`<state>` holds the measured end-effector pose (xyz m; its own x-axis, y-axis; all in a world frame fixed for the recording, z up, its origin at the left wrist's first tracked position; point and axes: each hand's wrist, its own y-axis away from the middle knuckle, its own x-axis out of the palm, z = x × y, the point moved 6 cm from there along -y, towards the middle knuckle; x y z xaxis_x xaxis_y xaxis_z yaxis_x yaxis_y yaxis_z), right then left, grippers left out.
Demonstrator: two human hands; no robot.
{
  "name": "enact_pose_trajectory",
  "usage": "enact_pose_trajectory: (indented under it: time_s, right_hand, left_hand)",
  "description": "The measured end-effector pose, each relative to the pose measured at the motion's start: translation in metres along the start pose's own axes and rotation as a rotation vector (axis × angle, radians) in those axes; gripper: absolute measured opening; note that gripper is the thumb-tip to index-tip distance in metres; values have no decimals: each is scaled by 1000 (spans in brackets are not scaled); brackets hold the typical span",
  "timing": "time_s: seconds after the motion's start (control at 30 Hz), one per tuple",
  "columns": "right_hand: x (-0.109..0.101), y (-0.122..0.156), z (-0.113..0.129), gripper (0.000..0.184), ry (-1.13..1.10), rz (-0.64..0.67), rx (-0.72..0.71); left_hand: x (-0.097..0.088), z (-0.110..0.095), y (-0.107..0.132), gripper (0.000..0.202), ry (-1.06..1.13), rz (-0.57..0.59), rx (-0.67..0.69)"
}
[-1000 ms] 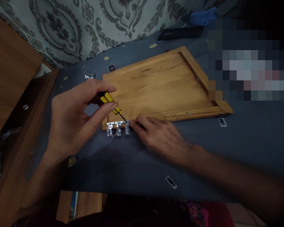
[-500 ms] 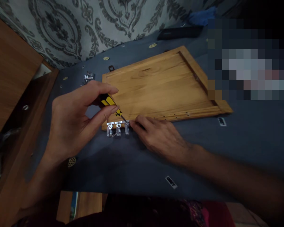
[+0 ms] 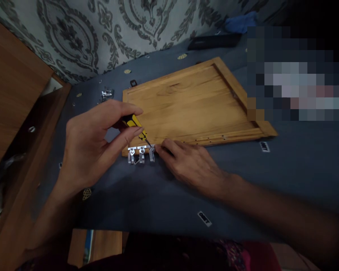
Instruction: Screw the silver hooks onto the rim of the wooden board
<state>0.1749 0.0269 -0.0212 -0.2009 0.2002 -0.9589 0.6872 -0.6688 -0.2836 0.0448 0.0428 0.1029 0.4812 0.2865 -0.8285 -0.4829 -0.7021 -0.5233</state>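
Note:
A black-and-yellow screwdriver [image 3: 136,126] is gripped in my left hand [image 3: 93,141], between the thumb and fingers. Its tip meets the rightmost of three small silver metal brackets [image 3: 151,153] lined up along the near edge of a wooden panel [image 3: 183,101]. The other two brackets [image 3: 142,154] sit to its left, close to the panel's corner. My right hand [image 3: 190,162] is closed, its thumb and fingertips pinching at the right side of the rightmost bracket. Part of that pinch is hidden. Small dark holes run along the panel's edge beyond the hand.
Loose metal pieces [image 3: 106,93] lie on the dark blue patterned cloth [image 3: 164,203] behind my left hand. A small dark buckle-like piece [image 3: 133,83] is by the panel's back corner. Farther back are a black object [image 3: 214,41] and blue fabric [image 3: 241,22]. Wooden furniture [image 3: 14,90] stands left.
The view has shifted very slightly. My left hand and the screwdriver handle have moved a little to the right, with the tip still at the same bracket; my right hand stays in place.

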Motion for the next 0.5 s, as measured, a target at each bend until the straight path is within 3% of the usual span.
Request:
enact_pose_trajectory:
  time_s: [0.37,0.5]
  right_hand:
    - [2,0,0,27,-4,7,0]
    - [3,0,1,27,11,21,-8]
  left_hand:
    - [-2,-3,-2,24,-8,54,96]
    - [-9,0,0,27,73,-30,45]
